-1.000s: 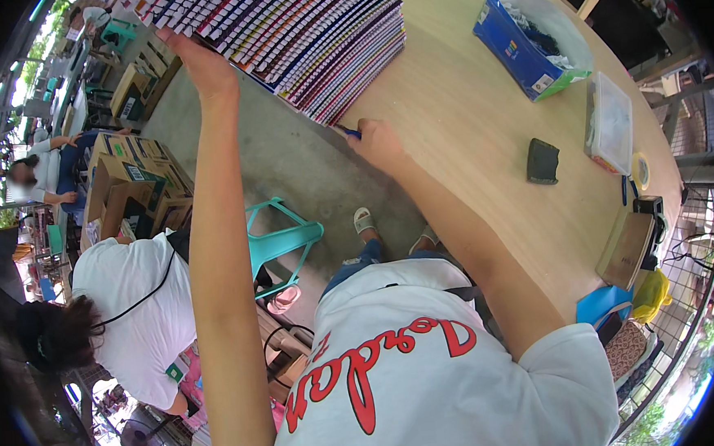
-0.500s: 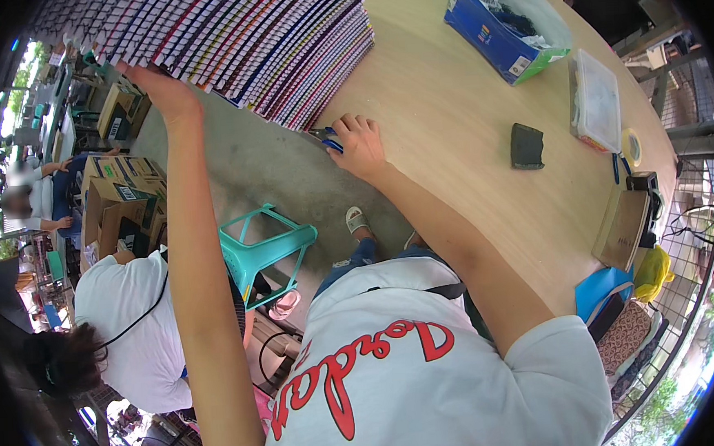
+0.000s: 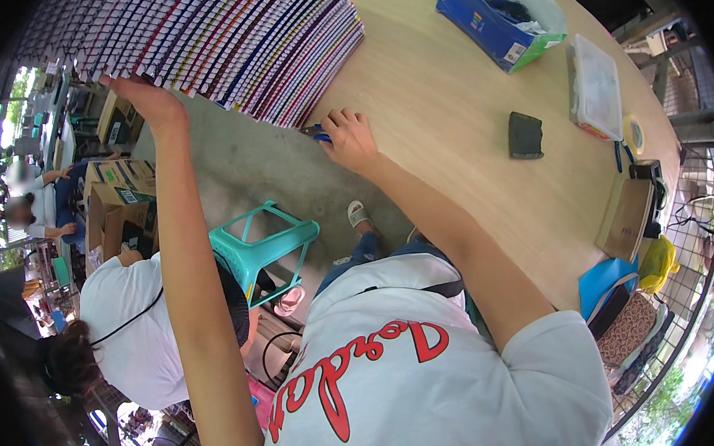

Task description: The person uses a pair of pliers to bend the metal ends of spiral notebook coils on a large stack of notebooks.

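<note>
A tall stack of what look like spiral-bound notebooks [image 3: 224, 47], with white and coloured edges, fills the upper left. My left hand [image 3: 152, 103] lies against its near left edge. The thumb is stretched out, while the other fingers are partly hidden by the stack. At the stack's near right corner, my right hand [image 3: 350, 140] is closed around small blue-handled pliers [image 3: 321, 137]. Their dark jaws point left toward the lowest edges, and whether they touch cannot be made out.
On the wooden table [image 3: 442, 136] are a blue box [image 3: 480, 23], a dark block [image 3: 525, 136], a clear plastic case [image 3: 595, 86] and a tape roll [image 3: 633, 135]. A turquoise stool [image 3: 248, 250] stands on the floor at left. Close by sits a person in white [image 3: 135, 335].
The whole view has shifted slightly. Both hands stay at about the same places on the stack, and the right hand now hides more of the pliers' handles.
</note>
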### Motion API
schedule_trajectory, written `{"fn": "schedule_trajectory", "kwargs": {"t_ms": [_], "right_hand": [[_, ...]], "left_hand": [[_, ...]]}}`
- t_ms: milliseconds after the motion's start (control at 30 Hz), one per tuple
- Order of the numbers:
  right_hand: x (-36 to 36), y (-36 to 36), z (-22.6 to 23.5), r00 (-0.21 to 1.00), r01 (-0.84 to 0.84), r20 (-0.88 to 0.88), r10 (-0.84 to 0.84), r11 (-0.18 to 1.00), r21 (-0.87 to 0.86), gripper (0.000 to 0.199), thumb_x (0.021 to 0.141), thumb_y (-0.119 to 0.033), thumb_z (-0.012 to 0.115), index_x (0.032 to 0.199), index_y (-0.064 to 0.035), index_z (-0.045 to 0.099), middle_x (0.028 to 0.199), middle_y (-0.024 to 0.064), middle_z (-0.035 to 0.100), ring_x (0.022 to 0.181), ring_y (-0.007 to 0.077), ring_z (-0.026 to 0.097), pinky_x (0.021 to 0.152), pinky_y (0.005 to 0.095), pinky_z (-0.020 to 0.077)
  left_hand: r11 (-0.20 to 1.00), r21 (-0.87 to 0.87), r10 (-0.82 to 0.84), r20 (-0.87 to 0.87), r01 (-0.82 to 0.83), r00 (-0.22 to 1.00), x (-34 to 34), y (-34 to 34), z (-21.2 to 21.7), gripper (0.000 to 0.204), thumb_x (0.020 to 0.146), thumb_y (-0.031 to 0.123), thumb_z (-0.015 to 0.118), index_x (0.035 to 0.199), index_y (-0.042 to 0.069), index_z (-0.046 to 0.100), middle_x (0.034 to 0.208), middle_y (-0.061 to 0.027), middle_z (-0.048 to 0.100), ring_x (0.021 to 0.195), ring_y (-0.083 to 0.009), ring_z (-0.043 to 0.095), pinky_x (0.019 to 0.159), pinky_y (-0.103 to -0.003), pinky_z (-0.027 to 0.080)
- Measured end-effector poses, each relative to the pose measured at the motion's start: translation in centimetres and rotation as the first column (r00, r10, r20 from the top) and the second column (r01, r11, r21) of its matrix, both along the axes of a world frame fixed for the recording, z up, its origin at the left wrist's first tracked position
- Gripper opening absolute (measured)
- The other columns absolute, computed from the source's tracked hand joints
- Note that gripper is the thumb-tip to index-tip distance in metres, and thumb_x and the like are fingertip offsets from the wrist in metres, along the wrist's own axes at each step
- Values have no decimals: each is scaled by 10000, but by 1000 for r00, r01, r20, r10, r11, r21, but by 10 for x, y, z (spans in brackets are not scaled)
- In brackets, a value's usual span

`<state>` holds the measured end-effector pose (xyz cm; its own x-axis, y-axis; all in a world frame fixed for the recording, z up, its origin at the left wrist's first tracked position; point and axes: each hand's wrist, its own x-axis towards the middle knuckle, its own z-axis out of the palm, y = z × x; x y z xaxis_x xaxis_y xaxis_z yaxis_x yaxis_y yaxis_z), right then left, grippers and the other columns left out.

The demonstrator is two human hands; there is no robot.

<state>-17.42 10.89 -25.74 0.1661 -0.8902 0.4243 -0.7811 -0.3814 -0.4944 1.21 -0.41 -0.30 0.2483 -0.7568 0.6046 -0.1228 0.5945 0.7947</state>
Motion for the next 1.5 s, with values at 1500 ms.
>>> {"fn": "schedule_trajectory", "kwargs": {"t_ms": [1500], "right_hand": [[4,-2,8,995,36,-100,-29,997,65,354,710,-246,760,1000,-75,650,1068,99,593,1063,276,547,853,429,442]], "left_hand": [[998,10,-54,-22,55,998,1,1,-1,751,1004,591,146,1540,75,46,1594,-120,136,1449,-258,200,1195,-390,147]]}}
